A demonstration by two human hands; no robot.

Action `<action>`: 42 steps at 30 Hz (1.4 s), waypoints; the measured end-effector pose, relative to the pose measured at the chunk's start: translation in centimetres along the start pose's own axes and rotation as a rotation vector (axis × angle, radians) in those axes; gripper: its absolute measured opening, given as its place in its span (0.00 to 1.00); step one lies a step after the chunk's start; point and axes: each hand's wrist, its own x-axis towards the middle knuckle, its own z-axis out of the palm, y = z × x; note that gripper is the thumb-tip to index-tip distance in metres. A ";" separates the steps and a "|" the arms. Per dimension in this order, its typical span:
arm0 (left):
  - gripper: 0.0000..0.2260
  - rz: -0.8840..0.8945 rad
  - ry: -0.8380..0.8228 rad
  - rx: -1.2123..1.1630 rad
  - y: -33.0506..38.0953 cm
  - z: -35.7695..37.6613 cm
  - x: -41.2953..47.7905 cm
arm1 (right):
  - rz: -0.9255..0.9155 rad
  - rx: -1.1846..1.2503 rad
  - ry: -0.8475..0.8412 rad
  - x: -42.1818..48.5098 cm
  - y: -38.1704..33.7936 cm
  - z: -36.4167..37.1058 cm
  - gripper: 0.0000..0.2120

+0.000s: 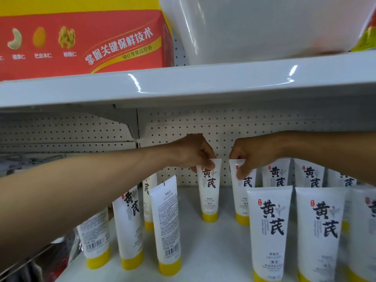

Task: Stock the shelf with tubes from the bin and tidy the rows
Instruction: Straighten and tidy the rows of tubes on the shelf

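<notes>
Several white tubes with yellow caps stand cap-down on the white shelf (pixel 219 241). My left hand (pixel 195 153) pinches the top seam of one upright tube (pixel 209 192) near the back. Just to its right, my right hand (pixel 252 155) pinches the top of a second upright tube (pixel 243 198). Both tubes stand on the shelf by the pegboard. Two larger-looking tubes (pixel 268 231) stand in front at the right. At the left, a tube with its back label showing (pixel 166 224) stands among others turned at odd angles.
An upper white shelf (pixel 183 84) hangs close above my hands, carrying a red carton (pixel 85 41) and a translucent plastic bin (pixel 264 27). The perforated back panel (pixel 223 127) is right behind the tubes. More tubes (pixel 309 176) line the back right.
</notes>
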 end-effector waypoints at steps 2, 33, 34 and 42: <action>0.07 -0.008 -0.007 -0.026 0.1 0.1 0.1 | 0.002 -0.005 0.004 0.0 0.1 0.0 0.07; 0.13 0.049 -0.098 0.074 0.6 1.0 0.2 | 0.030 -0.007 -0.002 0.1 0.1 0.5 0.04; 0.13 0.044 -0.094 0.068 0.5 1.1 0.2 | 0.033 -0.011 -0.001 0.2 0.1 0.5 0.05; 0.15 0.026 -0.118 0.107 0.7 1.1 0.4 | 0.050 -0.045 0.000 0.0 -0.3 0.5 0.09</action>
